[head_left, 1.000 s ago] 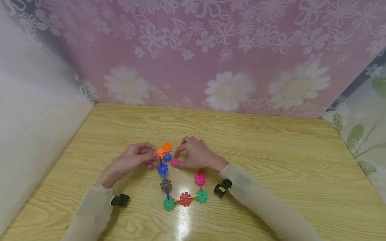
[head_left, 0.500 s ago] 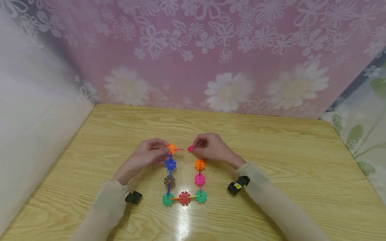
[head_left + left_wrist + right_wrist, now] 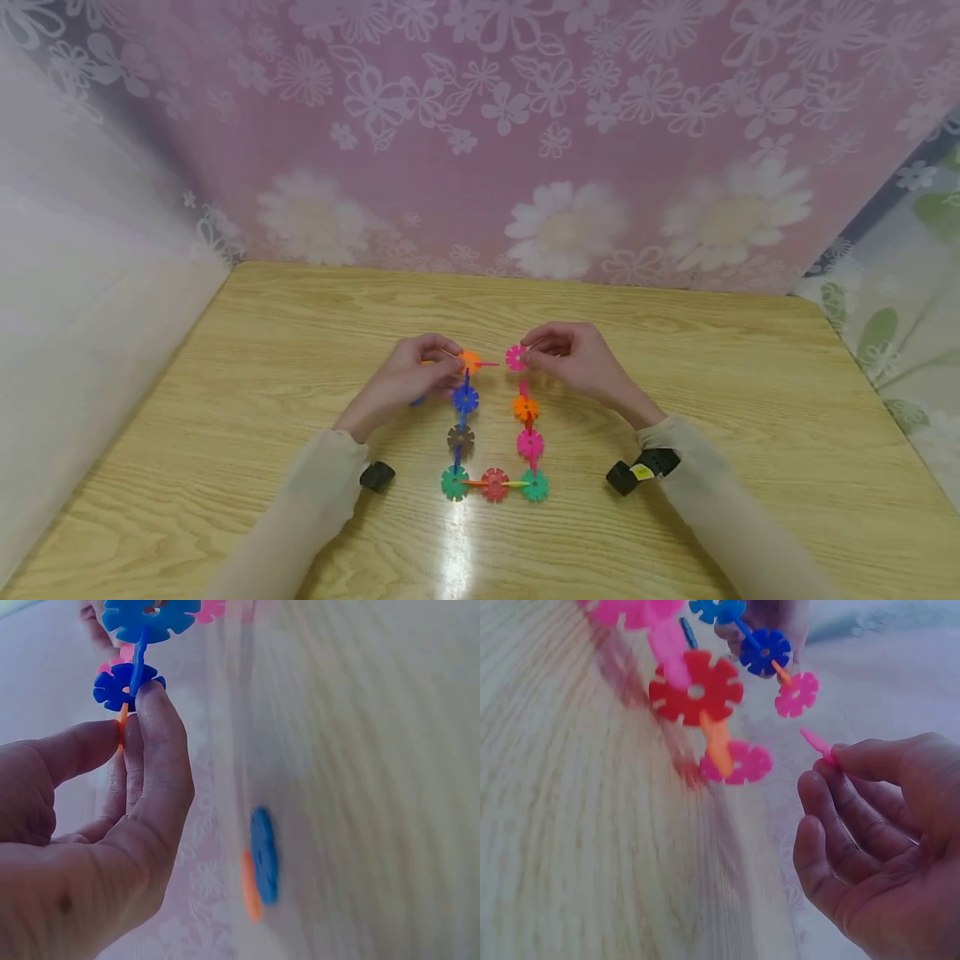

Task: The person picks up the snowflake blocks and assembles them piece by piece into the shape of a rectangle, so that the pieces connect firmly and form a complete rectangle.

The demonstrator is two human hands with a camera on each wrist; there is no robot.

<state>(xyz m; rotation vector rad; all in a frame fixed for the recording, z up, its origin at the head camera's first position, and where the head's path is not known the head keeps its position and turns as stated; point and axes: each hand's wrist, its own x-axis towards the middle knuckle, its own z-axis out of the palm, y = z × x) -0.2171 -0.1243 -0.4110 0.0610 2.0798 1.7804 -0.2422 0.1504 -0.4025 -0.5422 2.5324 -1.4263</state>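
Snowflake discs with notched rims are joined edge to edge into a U-shaped chain, its base a red disc between two green ones. My left hand pinches an orange snowflake disc at the top of the left side, above a blue disc and a brown disc. An edge-on pink disc sticks out rightward from it. In my right hand, thumb and fingers pinch a separate pink snowflake disc, a small gap from that edge. Below it, the right side holds an orange disc and a pink disc.
On the wooden table, a loose blue disc and a loose orange disc lie together by my left hand, mostly hidden in the head view. A pink flowered cloth hangs along the table's far edge.
My right hand has brought the separate pink disc from beside the loose discs to near the chain's left-side end. Both hands and the chain have shifted right, and the chain's sides stand straighter.
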